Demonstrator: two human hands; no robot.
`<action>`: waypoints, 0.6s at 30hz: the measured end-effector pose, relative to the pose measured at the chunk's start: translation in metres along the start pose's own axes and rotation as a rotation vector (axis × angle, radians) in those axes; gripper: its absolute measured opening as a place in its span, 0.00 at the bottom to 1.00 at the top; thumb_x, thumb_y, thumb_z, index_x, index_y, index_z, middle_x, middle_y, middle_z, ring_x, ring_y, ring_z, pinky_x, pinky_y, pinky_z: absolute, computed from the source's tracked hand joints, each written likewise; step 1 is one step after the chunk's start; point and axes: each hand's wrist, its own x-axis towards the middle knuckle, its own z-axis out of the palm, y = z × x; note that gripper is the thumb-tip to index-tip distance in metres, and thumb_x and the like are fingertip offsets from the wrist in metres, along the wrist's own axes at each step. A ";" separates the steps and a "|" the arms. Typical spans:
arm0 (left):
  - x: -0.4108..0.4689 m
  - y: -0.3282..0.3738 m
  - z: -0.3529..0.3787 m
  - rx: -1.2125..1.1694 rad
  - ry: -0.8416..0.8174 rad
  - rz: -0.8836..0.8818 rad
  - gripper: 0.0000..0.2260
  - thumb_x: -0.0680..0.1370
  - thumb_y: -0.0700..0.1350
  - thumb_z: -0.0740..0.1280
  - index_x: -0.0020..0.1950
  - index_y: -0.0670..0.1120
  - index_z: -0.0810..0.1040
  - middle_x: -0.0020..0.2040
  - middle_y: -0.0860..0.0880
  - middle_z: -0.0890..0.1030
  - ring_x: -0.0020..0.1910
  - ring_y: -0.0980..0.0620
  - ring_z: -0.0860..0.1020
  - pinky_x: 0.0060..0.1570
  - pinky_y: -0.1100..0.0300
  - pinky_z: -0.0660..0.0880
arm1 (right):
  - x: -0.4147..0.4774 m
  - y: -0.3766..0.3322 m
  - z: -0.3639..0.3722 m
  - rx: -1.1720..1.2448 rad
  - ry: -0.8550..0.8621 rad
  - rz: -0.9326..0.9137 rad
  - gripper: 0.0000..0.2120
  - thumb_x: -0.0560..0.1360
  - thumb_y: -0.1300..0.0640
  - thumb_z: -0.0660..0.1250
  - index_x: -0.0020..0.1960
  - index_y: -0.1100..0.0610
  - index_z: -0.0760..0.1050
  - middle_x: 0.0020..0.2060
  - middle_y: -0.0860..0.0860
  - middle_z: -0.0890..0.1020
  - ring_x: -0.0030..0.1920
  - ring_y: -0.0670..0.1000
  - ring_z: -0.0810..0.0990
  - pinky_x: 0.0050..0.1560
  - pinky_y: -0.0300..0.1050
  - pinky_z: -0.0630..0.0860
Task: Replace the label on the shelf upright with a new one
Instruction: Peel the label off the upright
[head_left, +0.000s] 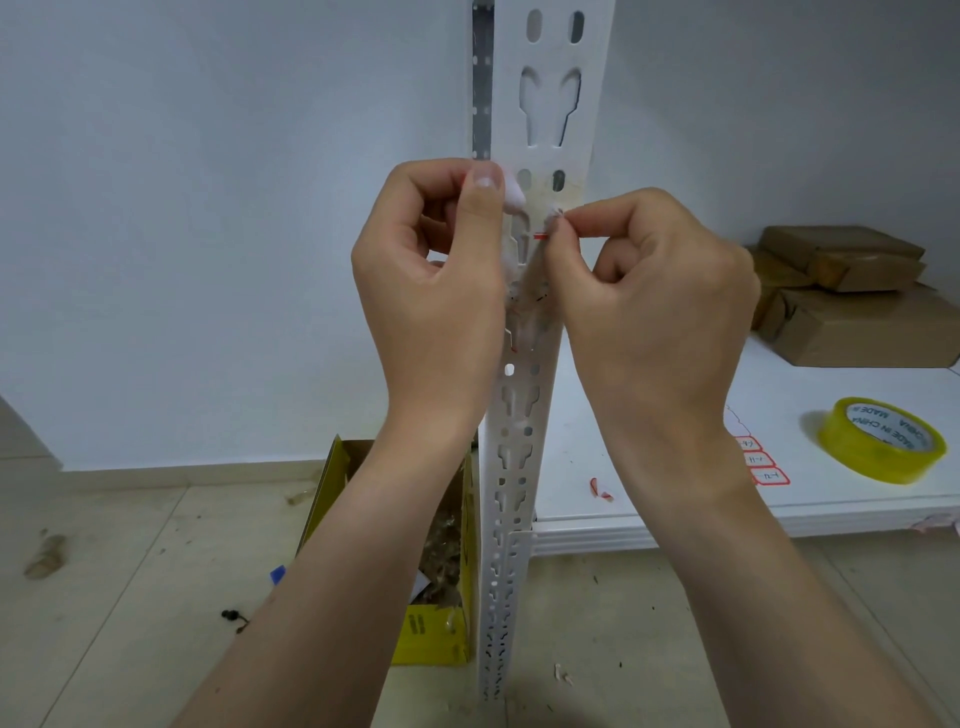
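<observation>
— So which step does the picture catch?

— Removal, by the look of it. The old label (524, 306) clings in torn white shreds, edged in red, to the front of the shelf upright (550, 156), and both hands are picking at it. The right hand (649, 291) pinches a frayed scrap between thumb and forefinger at the top of the residue. The left hand (431, 280) pinches a pale strip just up and left of that pinch, at the upright's edge.

— Tight grips, then?

— Narrow fingertip pinches, each holding a shred. More residue shows below them, between the palms; how much the hands hide cannot be told.

— And the replacement?

— Untouched. A sheet of red-bordered labels (758, 462) lies on the shelf board (571, 441), down and right of the right hand's pinch, with a yellow tape roll (883, 441) farther right and brown parcels (852, 296) beyond. One peeled scrap (600, 491) lies on the board beneath the right wrist.

— Next move?

— Probably a slow, steady pull to lift the shreds whole, then clearing the sticky patch underneath before any fresh label goes on.
</observation>
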 end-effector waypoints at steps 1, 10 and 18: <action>0.000 0.000 0.000 0.001 0.001 -0.001 0.07 0.82 0.41 0.66 0.46 0.45 0.81 0.44 0.49 0.84 0.36 0.56 0.75 0.39 0.63 0.73 | 0.000 -0.001 0.000 0.001 -0.008 0.009 0.07 0.79 0.49 0.70 0.48 0.52 0.83 0.26 0.45 0.75 0.26 0.48 0.73 0.34 0.48 0.78; 0.000 0.002 0.000 -0.009 0.000 -0.012 0.07 0.82 0.42 0.66 0.45 0.46 0.80 0.43 0.51 0.84 0.35 0.56 0.74 0.38 0.62 0.73 | 0.000 -0.005 0.000 0.057 -0.067 0.089 0.06 0.78 0.48 0.71 0.47 0.49 0.83 0.23 0.39 0.69 0.23 0.42 0.70 0.37 0.25 0.67; 0.002 0.000 -0.001 -0.001 0.004 0.000 0.06 0.81 0.42 0.66 0.46 0.45 0.80 0.44 0.50 0.85 0.37 0.54 0.75 0.40 0.60 0.74 | 0.003 -0.003 -0.014 -0.013 -0.055 -0.026 0.08 0.78 0.45 0.72 0.49 0.48 0.87 0.26 0.40 0.72 0.25 0.43 0.70 0.34 0.33 0.69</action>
